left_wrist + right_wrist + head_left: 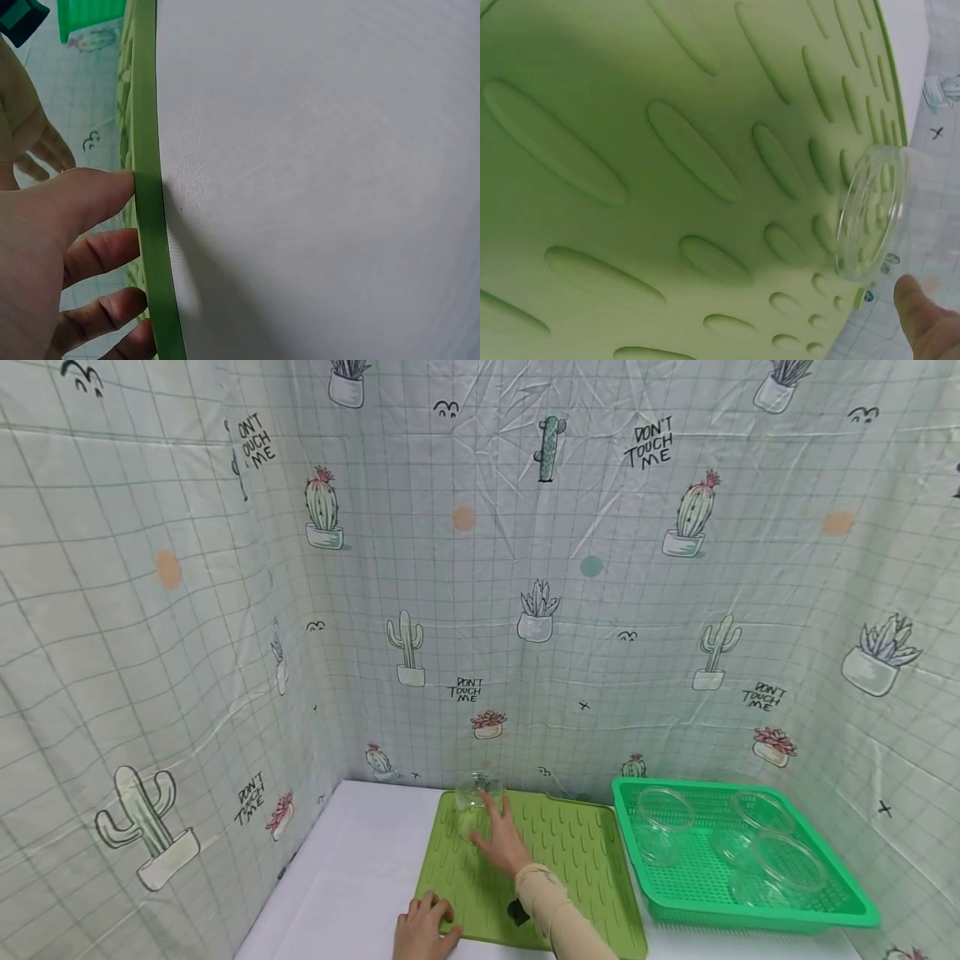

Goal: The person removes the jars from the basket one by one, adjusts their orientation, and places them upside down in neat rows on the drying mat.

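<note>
In the head view my right hand (504, 843) is at the far left part of a green ridged mat (570, 860), holding a clear cup (471, 818) with thumb and fingers around its side. The right wrist view shows the cup's round rim (870, 214) turned toward the mat and the thumb (922, 319) beside the clear wall; the other fingers are out of sight there. My left hand (425, 931) rests at the mat's near left corner. In the left wrist view its bent fingertips (124, 300) and thumb touch the mat's raised edge (154, 225).
A green perforated basket (652, 893) stands right of the mat, with clear cups (666, 814) inside. White table surface (360, 852) shows to the left. A cactus-print curtain (480, 610) encloses the back and sides. A small black device (517, 911) is at the right wrist.
</note>
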`<state>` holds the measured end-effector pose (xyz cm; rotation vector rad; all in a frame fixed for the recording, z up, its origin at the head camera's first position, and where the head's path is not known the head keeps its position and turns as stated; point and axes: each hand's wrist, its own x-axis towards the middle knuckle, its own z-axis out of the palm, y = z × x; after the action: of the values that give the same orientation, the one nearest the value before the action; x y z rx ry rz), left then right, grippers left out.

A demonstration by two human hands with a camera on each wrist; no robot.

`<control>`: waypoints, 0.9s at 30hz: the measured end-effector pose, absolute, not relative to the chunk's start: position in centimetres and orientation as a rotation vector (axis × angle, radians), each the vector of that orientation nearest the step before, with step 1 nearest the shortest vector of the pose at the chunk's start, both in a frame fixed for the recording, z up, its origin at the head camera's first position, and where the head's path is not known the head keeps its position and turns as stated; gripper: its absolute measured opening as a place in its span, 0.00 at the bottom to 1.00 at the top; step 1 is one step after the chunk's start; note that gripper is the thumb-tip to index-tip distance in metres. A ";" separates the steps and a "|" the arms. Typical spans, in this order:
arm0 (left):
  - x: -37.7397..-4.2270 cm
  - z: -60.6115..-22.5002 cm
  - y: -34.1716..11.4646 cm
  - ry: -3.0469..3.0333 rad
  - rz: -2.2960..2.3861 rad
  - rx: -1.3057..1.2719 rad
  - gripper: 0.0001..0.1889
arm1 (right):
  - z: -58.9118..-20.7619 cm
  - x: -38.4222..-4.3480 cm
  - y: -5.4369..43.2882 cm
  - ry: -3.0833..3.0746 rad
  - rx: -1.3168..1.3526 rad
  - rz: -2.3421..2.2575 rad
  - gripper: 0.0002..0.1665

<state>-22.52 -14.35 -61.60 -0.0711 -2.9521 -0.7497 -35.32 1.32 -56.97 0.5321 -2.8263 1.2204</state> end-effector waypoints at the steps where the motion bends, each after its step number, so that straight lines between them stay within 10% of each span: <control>1: -22.5 -61.5 -14.4 -2.952 -0.754 -0.071 0.12 | -57.0 -35.3 1.4 -2.817 0.546 1.232 0.47; 27: -22.9 -61.9 -13.9 -2.931 -0.586 -0.079 0.16 | -57.7 -34.8 4.2 -2.787 0.633 1.291 0.51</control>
<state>-22.94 -13.93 -61.90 -0.0794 -2.9305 -0.5864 -34.76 4.23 -57.70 0.6333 -2.7873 1.2910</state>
